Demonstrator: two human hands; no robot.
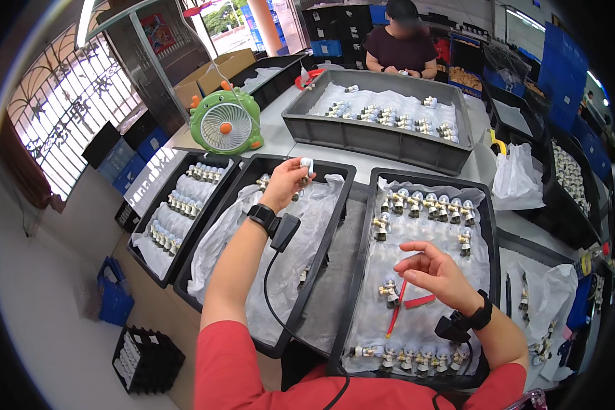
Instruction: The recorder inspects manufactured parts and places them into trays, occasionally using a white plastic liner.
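Observation:
My left hand [290, 179] is raised over the far end of a black tray [348, 179] lined with white sheeting. Pinched in its fingertips is a small figurine [307, 166] with a pale blue-white top. Over the right-hand black tray [374, 205], my right hand [436, 273] hovers with thumb and fingers apart. A thin red stick [394, 321] reaches up to just below its thumb; whether they touch I cannot tell. Beside the stick are a short red piece [420, 301] and a lone figurine [389, 292]. More figurines stand in rows [427, 206] at this tray's far and near ends.
A green fan [225, 121] stands beyond the left trays. Figurines fill rows in another black tray [158, 273] at far left. Across the table, a large grey bin [376, 140] holds more, with a person [400, 44] behind it. A white plastic bag [518, 179] lies right.

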